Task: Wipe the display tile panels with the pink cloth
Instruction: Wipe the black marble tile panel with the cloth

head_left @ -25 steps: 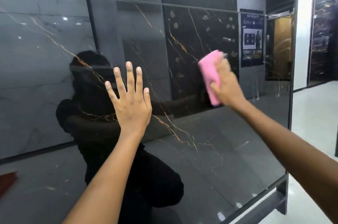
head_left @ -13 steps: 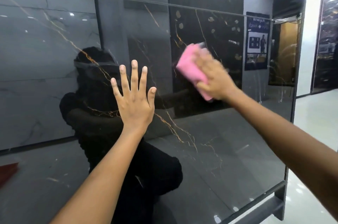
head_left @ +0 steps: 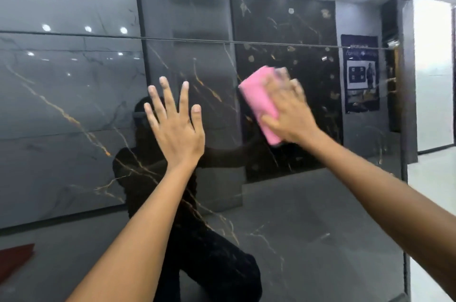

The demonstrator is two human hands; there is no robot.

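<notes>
- Pink cloth (head_left: 259,102) is flat against the glossy black panel (head_left: 308,215), up in its upper right part, just below the thin seam (head_left: 197,41) that runs across the tile face.
- Right hand (head_left: 288,111) presses on it, fingers bent over the top edge and blurred, thumb along the lower side; the left half of the cloth sticks out bare.
- Left hand (head_left: 176,129) is planted on the panel just beside it, palm flat, all five fingers straight and spread, holding nothing.
- A narrow strip of tile lies between hands and cloth; they're near but apart.
- Room to move: wide dark tile lies open to the left and below both arms; to the right the panel ends at a vertical frame edge (head_left: 404,129), with bright floor (head_left: 431,203) beyond it.
- Seam sits close above the cloth, with a second panel (head_left: 74,0) over it.
- Count: one cloth, two hands, two bare forearms, two panels in sight, one seam.
- Gold veins streak the black surface; the person's dark reflection (head_left: 197,240) crouches in it under the left arm.
- Reflected ceiling spots glint along the top, and a poster (head_left: 360,74) shows at the right.
- Small red shape (head_left: 14,259) at the lower left edge; can't tell what it is.
</notes>
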